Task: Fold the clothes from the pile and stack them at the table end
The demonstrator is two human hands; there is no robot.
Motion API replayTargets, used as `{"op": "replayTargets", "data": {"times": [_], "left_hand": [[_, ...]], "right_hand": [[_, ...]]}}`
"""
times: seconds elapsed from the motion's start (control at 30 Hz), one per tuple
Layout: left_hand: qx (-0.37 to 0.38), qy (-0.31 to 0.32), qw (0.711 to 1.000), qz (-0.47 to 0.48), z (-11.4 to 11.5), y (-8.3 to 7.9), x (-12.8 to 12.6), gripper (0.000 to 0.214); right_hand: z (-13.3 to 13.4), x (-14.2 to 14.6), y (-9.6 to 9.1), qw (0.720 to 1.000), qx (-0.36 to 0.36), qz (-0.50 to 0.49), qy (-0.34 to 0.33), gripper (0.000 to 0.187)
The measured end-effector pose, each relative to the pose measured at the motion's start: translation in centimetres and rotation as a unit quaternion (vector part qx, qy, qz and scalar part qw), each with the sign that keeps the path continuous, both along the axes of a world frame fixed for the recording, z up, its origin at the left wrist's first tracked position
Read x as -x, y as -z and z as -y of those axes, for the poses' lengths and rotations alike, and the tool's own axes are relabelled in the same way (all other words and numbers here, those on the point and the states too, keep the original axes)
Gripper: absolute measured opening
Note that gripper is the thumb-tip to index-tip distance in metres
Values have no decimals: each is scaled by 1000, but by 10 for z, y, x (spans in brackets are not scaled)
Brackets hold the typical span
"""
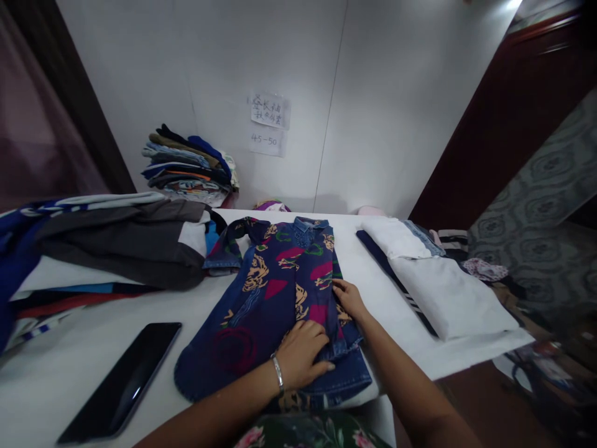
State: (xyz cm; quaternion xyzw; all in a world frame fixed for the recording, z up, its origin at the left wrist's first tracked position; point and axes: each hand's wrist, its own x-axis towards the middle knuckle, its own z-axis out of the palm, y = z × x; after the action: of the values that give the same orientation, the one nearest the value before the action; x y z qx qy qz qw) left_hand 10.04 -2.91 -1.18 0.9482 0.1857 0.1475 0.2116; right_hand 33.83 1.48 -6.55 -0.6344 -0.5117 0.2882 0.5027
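a dark blue patterned shirt lies front up on the counter, its collar at the far end and its hem toward the person. one sleeve reaches out to the left, its cuff close by a heap of dark grey clothes; the right side is folded in over the front. the left hand, with a silver bracelet at its wrist, lies palm down on the lower front, fingers bent and thumb out. the right hand is at the shirt's right edge, fingertips on the cloth. whether either one pinches the fabric is hard to tell from this angle. a black phone lies to the left of the shirt; folded white clothes lie to its right. behind, a stack of folded clothes stands near the wall.
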Motion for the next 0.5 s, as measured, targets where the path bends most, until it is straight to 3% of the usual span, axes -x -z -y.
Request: {"op": "replayTargets", "data": {"times": [0.2,0.5], "left_hand": [[17,-6,999,27,0,8,2,39],[32,-16,998,51,2,4,1,10]], "right_hand": [[-14,-7,-10,991,80,-99,38,43],[-69,-20,-35,974,105,-193,61,52]]}}
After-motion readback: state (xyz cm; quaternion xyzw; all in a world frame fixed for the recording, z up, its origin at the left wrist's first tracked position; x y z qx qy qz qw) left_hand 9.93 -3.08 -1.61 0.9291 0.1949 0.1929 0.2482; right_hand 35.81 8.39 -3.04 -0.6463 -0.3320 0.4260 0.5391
